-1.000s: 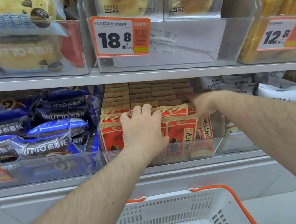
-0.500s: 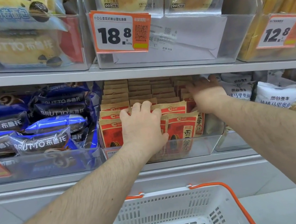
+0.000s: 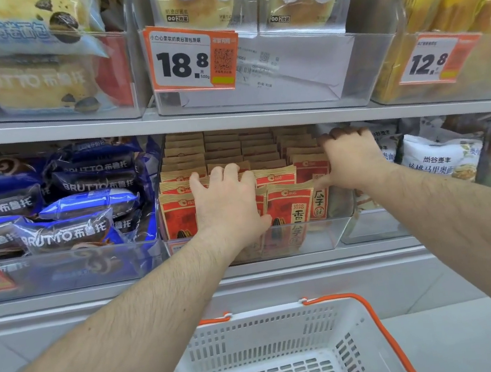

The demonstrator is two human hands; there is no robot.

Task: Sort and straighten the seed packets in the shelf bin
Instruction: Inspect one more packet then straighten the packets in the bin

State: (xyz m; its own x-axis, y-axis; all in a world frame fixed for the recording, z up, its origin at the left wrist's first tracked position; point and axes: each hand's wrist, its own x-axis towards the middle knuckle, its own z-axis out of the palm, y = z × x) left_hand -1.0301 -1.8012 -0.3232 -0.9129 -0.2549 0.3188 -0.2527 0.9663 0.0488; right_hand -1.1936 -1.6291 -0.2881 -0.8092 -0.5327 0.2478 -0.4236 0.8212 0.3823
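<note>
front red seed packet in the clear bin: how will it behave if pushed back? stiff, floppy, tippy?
Probably semi-floppy: the front seed packet looks like a thin flat pouch. It may well tip, since a packet beside it already leans. It likely slides easily in the clear bin; the packed rows behind should stop it.

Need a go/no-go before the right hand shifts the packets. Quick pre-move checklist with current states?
1. Left hand rests flat on the front seed packets: ok.
2. Right hand, fingers curled over the right-side packets: ok.
3. Rows aligned: not ok, the front right packet leans.
4. Back rows upright: ok.
5. Clear bin front wall intact: ok.
6. Space at the bin's right wall: cannot tell, the hand hides it.
</note>
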